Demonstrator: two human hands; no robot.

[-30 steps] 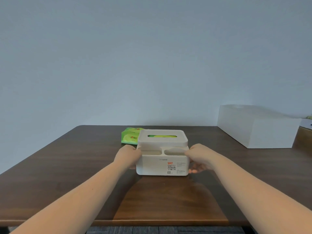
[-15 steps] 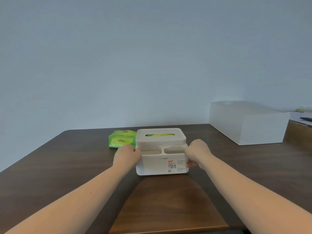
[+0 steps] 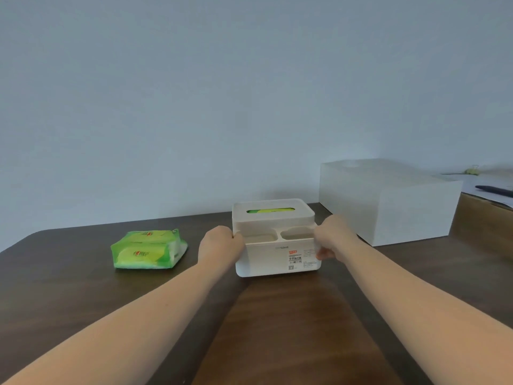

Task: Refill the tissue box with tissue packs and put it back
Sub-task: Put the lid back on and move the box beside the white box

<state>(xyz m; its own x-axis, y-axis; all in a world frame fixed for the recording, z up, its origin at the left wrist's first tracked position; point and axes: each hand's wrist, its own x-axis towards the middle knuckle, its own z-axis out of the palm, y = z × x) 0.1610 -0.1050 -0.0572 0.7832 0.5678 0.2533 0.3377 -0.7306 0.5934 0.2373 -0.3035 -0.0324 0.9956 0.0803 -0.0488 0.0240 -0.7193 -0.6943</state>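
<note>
Both hands were on the tissue box [image 3: 277, 245], which sat on the dark worktop [image 3: 83, 287] just right of the frame's centre: the left hand [image 3: 220, 247] closed against its left wall with the fingers curled out of sight round that side, the right hand [image 3: 334, 237] closed on its right front corner with a thumb tip showing against the front face. Green wrapping showed through the slot in the lid, so the box looked refilled already and the step in hand was, by my reading, carrying or sliding it back to its place. To do that well the two hands needed to press evenly from both sides and keep the box level — the lid sat loose-looking on top (whether it clips down I could not tell) and a tilt might shift it. Counted: one tissue box, one spare green tissue pack [image 3: 148, 250] lying well apart in the left middle of the frame, one large white box [image 3: 388, 204] at the right, and one dark pen [image 3: 494, 191] at the far right edge.
</note>
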